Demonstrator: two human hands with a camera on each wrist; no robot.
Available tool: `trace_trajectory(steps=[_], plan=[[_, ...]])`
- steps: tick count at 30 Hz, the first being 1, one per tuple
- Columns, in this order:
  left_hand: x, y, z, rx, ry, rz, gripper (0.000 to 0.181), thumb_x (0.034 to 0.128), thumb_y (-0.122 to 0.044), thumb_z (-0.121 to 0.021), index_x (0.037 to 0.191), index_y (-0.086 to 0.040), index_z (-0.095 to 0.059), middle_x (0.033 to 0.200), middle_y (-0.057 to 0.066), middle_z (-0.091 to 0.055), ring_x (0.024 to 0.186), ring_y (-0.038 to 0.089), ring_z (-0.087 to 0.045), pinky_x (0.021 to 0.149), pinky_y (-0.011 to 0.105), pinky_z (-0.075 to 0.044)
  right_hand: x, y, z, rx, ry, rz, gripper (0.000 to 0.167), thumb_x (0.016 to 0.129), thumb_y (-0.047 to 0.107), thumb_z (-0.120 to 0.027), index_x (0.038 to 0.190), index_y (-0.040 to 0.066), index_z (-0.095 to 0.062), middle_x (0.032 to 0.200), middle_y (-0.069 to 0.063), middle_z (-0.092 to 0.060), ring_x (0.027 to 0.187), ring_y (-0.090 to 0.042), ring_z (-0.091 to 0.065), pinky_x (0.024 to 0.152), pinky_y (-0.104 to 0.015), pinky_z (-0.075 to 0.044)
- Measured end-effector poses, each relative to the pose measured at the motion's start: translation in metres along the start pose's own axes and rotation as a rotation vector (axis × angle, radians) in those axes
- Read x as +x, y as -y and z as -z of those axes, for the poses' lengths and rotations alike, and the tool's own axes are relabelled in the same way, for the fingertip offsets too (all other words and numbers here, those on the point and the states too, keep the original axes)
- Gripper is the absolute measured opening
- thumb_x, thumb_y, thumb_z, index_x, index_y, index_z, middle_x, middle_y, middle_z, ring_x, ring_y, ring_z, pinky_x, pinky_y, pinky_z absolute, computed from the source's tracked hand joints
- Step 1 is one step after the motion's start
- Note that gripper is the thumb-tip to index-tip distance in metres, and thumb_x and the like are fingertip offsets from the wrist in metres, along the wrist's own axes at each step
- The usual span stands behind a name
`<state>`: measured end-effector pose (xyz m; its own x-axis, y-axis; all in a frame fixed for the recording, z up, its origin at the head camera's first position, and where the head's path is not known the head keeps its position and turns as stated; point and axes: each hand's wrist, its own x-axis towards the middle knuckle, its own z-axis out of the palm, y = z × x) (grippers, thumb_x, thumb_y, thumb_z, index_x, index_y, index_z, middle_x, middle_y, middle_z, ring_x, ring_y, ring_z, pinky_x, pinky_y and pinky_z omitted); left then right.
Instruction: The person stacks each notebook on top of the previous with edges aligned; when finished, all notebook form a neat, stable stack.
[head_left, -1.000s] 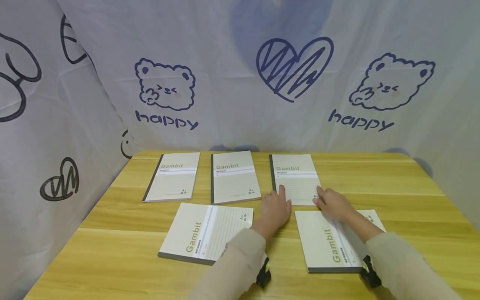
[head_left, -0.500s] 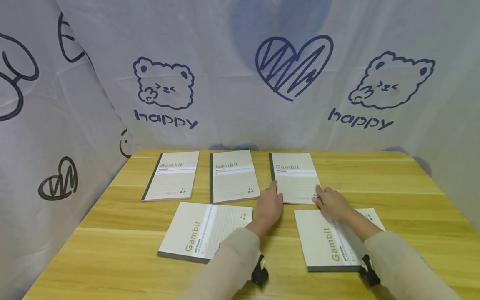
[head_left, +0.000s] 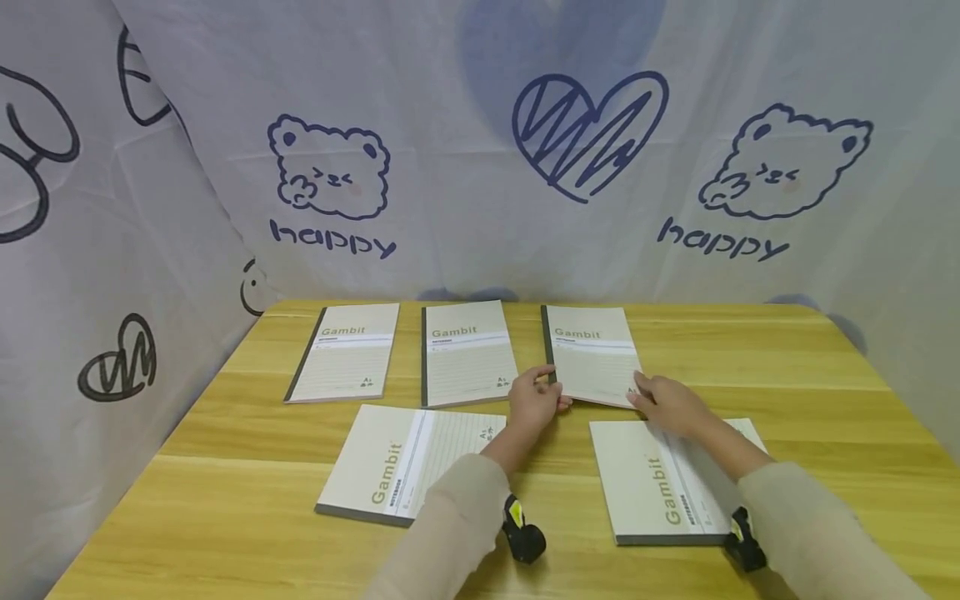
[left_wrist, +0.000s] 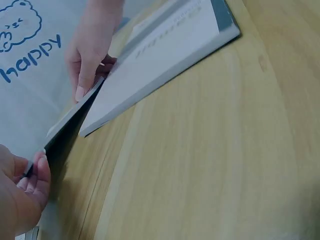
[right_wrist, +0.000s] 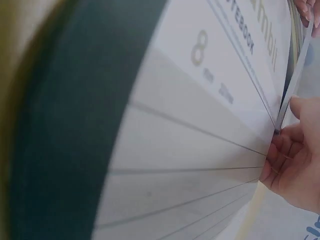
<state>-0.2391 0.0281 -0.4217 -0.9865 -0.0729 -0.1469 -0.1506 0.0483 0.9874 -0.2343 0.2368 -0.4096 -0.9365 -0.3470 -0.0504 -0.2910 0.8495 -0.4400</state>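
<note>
gripping the far right notebook (head_left: 592,350) by its two near corners, one in each of the hands. pinched at the near left corner, beside the dark spine, in the nearly closed left hand (head_left: 532,404), with fingers curled in at the edge. pinched at the near right corner in the right hand (head_left: 671,404), likewise nearly closed, between thumb and fingers. raised from the table (head_left: 225,533) along the near edge, with dark shadow underneath in the left wrist view. cannot tell whether touching the wood along the far edge.

placed at the right end of the far row, cover up, marked with gold gambit lettering, a pale band and ruled lines. joined in that row by the middle notebook (head_left: 468,354) and the far left notebook (head_left: 345,354), both lying flat, apart from each other, with spines on the left. followed closer in by the near left notebook (head_left: 405,467) and the near right notebook (head_left: 637,475), both turned sideways with spines toward the near side. partly covered, on the near left one, by the left sleeve (head_left: 457,517); on the near right one, by the right wrist and the right sleeve (head_left: 802,517). strapped at each wrist with a small black device (head_left: 525,540). backed by a white cloth (head_left: 450,208) printed with bears, a heart and the word happy.
</note>
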Motion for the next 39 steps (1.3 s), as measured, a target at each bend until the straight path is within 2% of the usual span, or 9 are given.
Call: trace_trajectory(steps=[6,7,10,13,15,18,22,31,39], plan=[[0.000,-0.002,-0.002,-0.145,0.007,0.016,0.036,0.0875,0.006,-0.055,0.124,0.001,-0.056,0.072,0.014,-0.063,0.057,0.008,-0.063,0.060,0.019,-0.055,-0.001,-0.005,0.000,0.084,-0.007,-0.026,0.055,0.099,0.026,-0.043,0.135,-0.014,-0.032,0.054,-0.003,-0.041,0.045,-0.010,-0.025,0.045,-0.025,-0.030],[-0.001,-0.002,-0.003,-0.174,0.011,0.020,0.037,0.0877,0.006,-0.055,0.124,0.001,-0.055,0.071,0.010,-0.061,0.057,0.007,-0.063,0.060,0.019,-0.055,-0.002,-0.005,0.000,0.094,-0.011,-0.027,0.055,0.099,0.027,-0.042,0.135,-0.013,-0.033,0.059,-0.010,-0.050,0.046,-0.014,-0.036,0.047,-0.027,-0.037],[-0.003,-0.004,-0.004,-0.244,0.030,0.024,0.039,0.0884,0.006,-0.054,0.127,0.001,-0.053,0.068,0.002,-0.054,0.057,0.006,-0.061,0.062,0.018,-0.055,-0.003,-0.004,0.002,0.162,-0.007,-0.039,0.054,0.100,0.028,-0.040,0.136,-0.012,-0.032,0.104,-0.030,-0.061,0.077,-0.033,-0.060,0.068,-0.039,-0.051],[-0.006,-0.009,-0.004,-0.285,0.044,0.022,0.041,0.0893,0.005,-0.052,0.130,0.001,-0.050,0.067,-0.001,-0.052,0.058,0.004,-0.060,0.062,0.016,-0.054,-0.004,-0.002,0.004,0.228,-0.005,-0.053,0.053,0.100,0.028,-0.038,0.137,-0.011,-0.032,0.138,-0.030,-0.037,0.121,-0.046,-0.044,0.093,-0.051,-0.045],[-0.008,-0.012,-0.003,-0.290,0.042,0.009,0.041,0.0896,0.005,-0.052,0.130,0.001,-0.049,0.066,-0.002,-0.050,0.058,0.004,-0.059,0.060,0.014,-0.052,-0.004,0.000,0.005,0.305,-0.007,-0.094,0.053,0.100,0.026,-0.039,0.138,-0.010,-0.030,0.135,-0.030,-0.044,0.110,-0.041,-0.053,0.084,-0.044,-0.050],[-0.009,-0.015,0.000,-0.287,0.036,-0.002,0.040,0.0890,0.006,-0.052,0.129,0.000,-0.051,0.066,-0.003,-0.050,0.057,0.003,-0.058,0.059,0.012,-0.050,-0.004,0.002,0.006,0.452,-0.028,-0.170,0.051,0.099,0.020,-0.042,0.140,-0.008,-0.028,0.108,-0.025,-0.058,0.084,-0.025,-0.058,0.068,-0.030,-0.051],[-0.009,-0.018,0.009,-0.251,0.049,-0.025,0.040,0.0893,0.005,-0.053,0.129,-0.001,-0.051,0.067,-0.003,-0.052,0.058,0.003,-0.058,0.060,0.012,-0.050,-0.002,0.006,0.009,0.642,-0.060,-0.223,0.050,0.097,0.012,-0.044,0.141,-0.005,-0.027,0.078,-0.003,-0.045,0.065,-0.009,-0.042,0.055,-0.020,-0.041],[-0.009,-0.019,0.039,-0.149,0.130,-0.098,0.041,0.0908,0.001,-0.053,0.131,0.001,-0.049,0.066,-0.004,-0.054,0.060,0.002,-0.060,0.064,0.015,-0.052,-0.001,0.018,0.011,0.781,-0.106,-0.189,0.054,0.094,0.014,-0.053,0.140,-0.004,-0.032,0.080,0.006,-0.042,0.070,-0.003,-0.044,0.067,-0.017,-0.047],[-0.008,-0.019,0.060,-0.106,0.159,-0.161,0.042,0.0905,0.003,-0.052,0.132,0.003,-0.047,0.068,-0.003,-0.053,0.062,0.003,-0.061,0.071,0.023,-0.056,0.002,0.036,0.010,0.775,-0.159,-0.161,0.054,0.093,0.014,-0.056,0.140,-0.001,-0.035,0.082,0.003,-0.039,0.068,-0.002,-0.041,0.060,-0.018,-0.043]])
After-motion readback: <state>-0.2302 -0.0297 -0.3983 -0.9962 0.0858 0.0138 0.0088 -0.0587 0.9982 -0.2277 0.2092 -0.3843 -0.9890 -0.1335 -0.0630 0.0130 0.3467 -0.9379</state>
